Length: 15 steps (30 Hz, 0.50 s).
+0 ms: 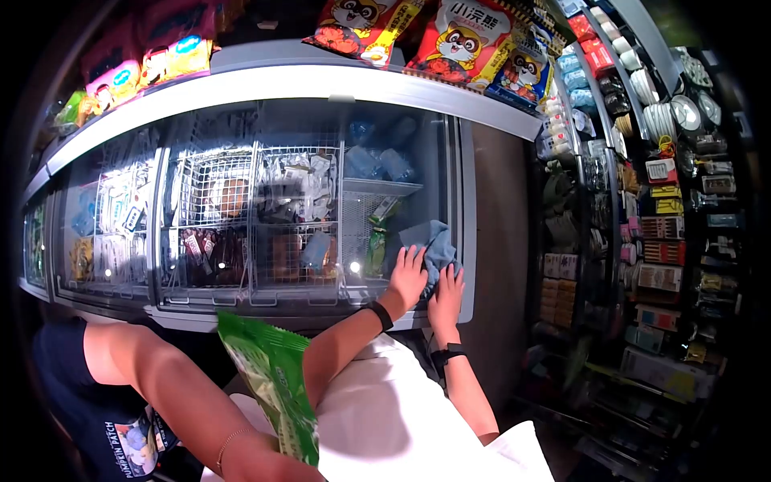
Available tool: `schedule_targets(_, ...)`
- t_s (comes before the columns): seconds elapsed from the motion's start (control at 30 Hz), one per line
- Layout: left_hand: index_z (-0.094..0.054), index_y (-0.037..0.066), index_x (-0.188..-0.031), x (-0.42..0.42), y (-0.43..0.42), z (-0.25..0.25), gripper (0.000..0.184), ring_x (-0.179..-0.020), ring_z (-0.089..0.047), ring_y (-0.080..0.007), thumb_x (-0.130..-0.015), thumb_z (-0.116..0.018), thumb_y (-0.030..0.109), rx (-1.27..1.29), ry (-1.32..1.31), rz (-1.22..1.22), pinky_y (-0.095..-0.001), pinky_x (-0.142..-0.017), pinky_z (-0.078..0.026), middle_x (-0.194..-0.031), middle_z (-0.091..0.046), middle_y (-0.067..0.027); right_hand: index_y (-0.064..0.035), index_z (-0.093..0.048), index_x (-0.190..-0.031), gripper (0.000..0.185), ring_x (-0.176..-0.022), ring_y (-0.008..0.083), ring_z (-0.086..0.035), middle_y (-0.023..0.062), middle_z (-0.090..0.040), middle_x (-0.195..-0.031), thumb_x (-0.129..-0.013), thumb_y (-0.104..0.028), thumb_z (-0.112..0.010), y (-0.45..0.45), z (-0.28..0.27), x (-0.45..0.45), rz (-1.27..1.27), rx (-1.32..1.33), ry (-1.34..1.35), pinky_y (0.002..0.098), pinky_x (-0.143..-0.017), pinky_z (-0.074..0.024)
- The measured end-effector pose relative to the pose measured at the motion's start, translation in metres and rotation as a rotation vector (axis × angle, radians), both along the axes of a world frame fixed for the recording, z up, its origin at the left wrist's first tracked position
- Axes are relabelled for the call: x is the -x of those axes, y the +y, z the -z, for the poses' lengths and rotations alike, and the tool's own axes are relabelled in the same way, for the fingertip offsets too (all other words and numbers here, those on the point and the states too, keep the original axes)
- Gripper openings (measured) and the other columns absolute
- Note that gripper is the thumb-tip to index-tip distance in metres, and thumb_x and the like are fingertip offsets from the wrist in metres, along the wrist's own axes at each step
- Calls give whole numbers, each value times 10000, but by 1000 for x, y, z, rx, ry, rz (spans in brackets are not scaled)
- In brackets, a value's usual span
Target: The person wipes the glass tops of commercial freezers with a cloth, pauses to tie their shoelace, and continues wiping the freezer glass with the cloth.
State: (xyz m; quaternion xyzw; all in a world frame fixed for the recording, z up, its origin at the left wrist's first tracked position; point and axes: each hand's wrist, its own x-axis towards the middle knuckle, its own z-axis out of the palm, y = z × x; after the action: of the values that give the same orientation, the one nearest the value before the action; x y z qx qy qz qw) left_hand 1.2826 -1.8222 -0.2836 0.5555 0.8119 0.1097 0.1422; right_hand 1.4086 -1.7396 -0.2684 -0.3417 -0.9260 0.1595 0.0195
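Note:
A crumpled blue-grey cloth (438,241) lies on the glass lid (377,293) of a chest freezer, near its right end. My left hand (407,279) grips the left side of the cloth, fingers pointing away from me. On the cloth's near edge, my right hand (446,304) is closed on it, close beside the left. Dark bands circle both wrists. Under the glass, near my hands, green-wrapped packs (377,237) lie in a compartment. The parts of the cloth under my fingers are hidden.
Another person's arm (173,386) reaches in at lower left, beside a green snack bag (269,373). Wire baskets (217,189) hold frozen goods inside the freezer. Snack bags (458,44) stand beyond its far white rail (281,80). Shelves of packaged goods (658,233) line the right.

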Motion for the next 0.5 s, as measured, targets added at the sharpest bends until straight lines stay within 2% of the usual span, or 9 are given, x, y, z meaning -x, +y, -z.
schedule_targets(0.27,-692,83,-1090,6,5,0,332,-1493,-265,-417,-789,-702,224,37,-5,29,-575,-1221,-150,-1592,-331,-234,26,-509,-1394,520,-1466,471,-274,208,-438,-1523,-876,0,-551,-1,2,5,17,-50,12,615,-1174,-252)
schedule_targets(0.33,-687,83,-1105,6,4,-1,343,-1497,-256,-418,-794,-699,227,41,-1,37,-579,-1221,-145,-1598,-320,-232,27,-508,-1394,516,-1469,469,-269,207,-437,-1523,-880,-1,-549,1,2,5,21,-49,-2,615,-1177,-248)
schedule_targets(0.4,-681,86,-1115,7,3,-1,344,-1499,-248,-423,-802,-694,230,59,3,46,-584,-1221,-140,-1602,-312,-230,19,-479,-1426,547,-1496,458,-219,209,-405,-1552,-881,20,-514,1,1,7,31,-6,-16,598,-1198,-202)
schedule_targets(0.43,-679,90,-1115,8,3,-1,342,-1499,-243,-427,-805,-691,235,50,0,48,-588,-1220,-136,-1602,-311,-231,26,-505,-1397,513,-1473,465,-265,209,-429,-1528,-887,-2,-545,0,0,8,17,-45,-15,614,-1178,-247)
schedule_targets(0.5,-680,93,-1115,5,0,-1,340,-1494,-254,-422,-806,-690,236,48,20,48,-585,-1219,-145,-1596,-319,-234,25,-497,-1403,529,-1475,464,-260,208,-425,-1531,-877,7,-554,-3,-1,6,16,-44,2,613,-1180,-244)
